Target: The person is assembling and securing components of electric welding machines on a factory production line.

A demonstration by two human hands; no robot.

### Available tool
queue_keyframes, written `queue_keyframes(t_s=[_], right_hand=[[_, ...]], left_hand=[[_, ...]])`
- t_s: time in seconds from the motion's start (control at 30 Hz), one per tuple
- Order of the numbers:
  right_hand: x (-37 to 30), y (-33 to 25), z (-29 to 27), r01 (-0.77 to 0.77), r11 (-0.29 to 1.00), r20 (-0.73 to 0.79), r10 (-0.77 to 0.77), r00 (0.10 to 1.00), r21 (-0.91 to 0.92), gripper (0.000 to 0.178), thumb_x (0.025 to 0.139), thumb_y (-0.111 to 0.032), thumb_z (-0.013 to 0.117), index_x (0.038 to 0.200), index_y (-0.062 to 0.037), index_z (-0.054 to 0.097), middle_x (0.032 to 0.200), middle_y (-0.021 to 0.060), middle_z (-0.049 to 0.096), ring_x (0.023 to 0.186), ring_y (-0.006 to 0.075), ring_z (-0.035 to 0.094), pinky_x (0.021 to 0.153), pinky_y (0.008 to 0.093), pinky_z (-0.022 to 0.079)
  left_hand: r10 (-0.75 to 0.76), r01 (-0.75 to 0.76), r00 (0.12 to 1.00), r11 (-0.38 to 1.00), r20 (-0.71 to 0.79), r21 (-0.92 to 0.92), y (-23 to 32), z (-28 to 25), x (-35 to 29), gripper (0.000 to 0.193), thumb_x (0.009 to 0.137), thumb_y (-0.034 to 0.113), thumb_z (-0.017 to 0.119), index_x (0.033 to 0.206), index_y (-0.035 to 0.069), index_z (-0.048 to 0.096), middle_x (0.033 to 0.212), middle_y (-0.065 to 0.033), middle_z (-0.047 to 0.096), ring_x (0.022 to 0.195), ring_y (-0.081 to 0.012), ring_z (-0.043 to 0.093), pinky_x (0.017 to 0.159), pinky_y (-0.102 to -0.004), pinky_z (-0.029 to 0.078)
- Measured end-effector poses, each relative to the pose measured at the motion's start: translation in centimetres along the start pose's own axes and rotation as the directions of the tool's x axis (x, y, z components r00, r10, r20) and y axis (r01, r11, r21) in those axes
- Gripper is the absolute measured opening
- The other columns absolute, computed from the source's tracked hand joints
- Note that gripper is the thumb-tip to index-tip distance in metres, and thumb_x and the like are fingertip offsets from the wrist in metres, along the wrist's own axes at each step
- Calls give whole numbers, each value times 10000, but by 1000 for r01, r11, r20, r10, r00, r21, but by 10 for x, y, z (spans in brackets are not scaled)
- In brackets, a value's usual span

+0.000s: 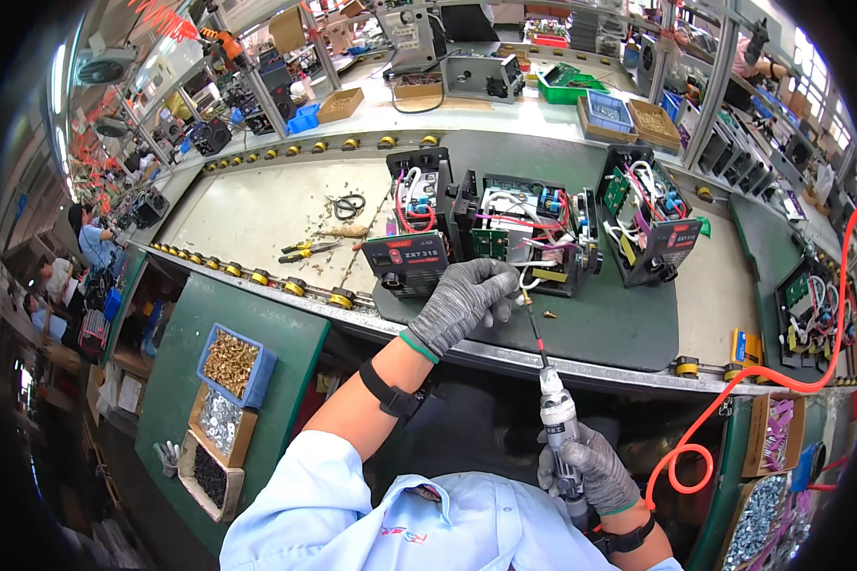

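Note:
My right hand (590, 466), in a grey glove, is wrapped round a pneumatic screwdriver (559, 419). The driver's long bit (535, 328) points away from me, with something small and brass-coloured at its tip. My left hand (471, 300), gloved too, is closed in a pinch close to that tip; what its fingers hold, if anything, is too small to make out. Just beyond lies an opened machine unit (533, 224) with white and red wires, and white cable ends reach toward my fingers. A loose brass screw (550, 314) rests on the green mat (619, 328).
Similar units stand left (414, 224) and right (647, 219). Yellow-handled pliers (308, 250) lie on the left of the bench. A blue bin of brass screws (231, 364) sits on a green side table (186, 324). A red air hose (724, 390) loops at right.

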State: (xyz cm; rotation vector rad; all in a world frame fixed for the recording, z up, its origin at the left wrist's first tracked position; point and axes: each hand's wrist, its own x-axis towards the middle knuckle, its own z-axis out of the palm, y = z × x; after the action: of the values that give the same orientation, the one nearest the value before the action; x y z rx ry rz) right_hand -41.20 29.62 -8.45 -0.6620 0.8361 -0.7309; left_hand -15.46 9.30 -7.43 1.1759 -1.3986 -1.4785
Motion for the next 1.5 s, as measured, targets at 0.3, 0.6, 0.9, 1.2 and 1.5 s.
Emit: queue_keyframes(t_s=[0.3, 0.6, 0.9, 1.2, 1.5], right_hand=[[19, -2, 17, -33, 999, -13, 34, 999, 38, 625, 849, -473, 793, 1216, -9, 593, 817, 97, 676, 699, 182, 686, 592, 290, 559], [28, -9, 25, 5, 998, -7, -4, 1000, 61, 639, 834, -472, 803, 1210, 0, 592, 809, 95, 666, 679, 193, 688, 563, 291, 562], [25, -16, 28, 39, 998, -19, -38, 999, 57, 634, 824, -470, 811, 1204, -11, 595, 807, 89, 664, 658, 186, 680, 550, 280, 566], [17, -11, 14, 0, 995, 29, -3, 1000, 98, 587, 858, -476, 779, 1180, -20, 595, 806, 78, 658, 676, 175, 677, 570, 283, 567], [24, -4, -1, 69, 991, 55, -76, 996, 116, 587, 862, -500, 772, 1174, -37, 590, 824, 78, 665, 685, 159, 680, 578, 283, 579]], left_hand=[[124, -124, 992, 992, -12, -1, -1, -6, -9, 264, 1024, 215, 675, 1163, -7, 706, 917, -32, 727, 723, -74, 688, 588, -205, 527], [543, -541, 824, 673, 160, 505, 21, -8, -14, 230, 1001, 124, 662, 1199, 18, 714, 963, -72, 729, 846, -104, 687, 788, -286, 571], [330, -339, 940, 903, 80, 264, 39, -5, -11, 317, 1048, 122, 584, 1337, -4, 612, 1012, -73, 713, 888, -94, 706, 798, -271, 584], [512, -472, 854, 692, 90, 546, 26, 4, -2, 262, 967, 46, 658, 1227, 54, 692, 1005, -129, 762, 923, -191, 759, 816, -318, 591], [625, -602, 750, 507, 218, 617, 28, 21, 0, 266, 927, 38, 675, 1191, 28, 702, 1024, -179, 734, 926, -337, 735, 824, -410, 596]])
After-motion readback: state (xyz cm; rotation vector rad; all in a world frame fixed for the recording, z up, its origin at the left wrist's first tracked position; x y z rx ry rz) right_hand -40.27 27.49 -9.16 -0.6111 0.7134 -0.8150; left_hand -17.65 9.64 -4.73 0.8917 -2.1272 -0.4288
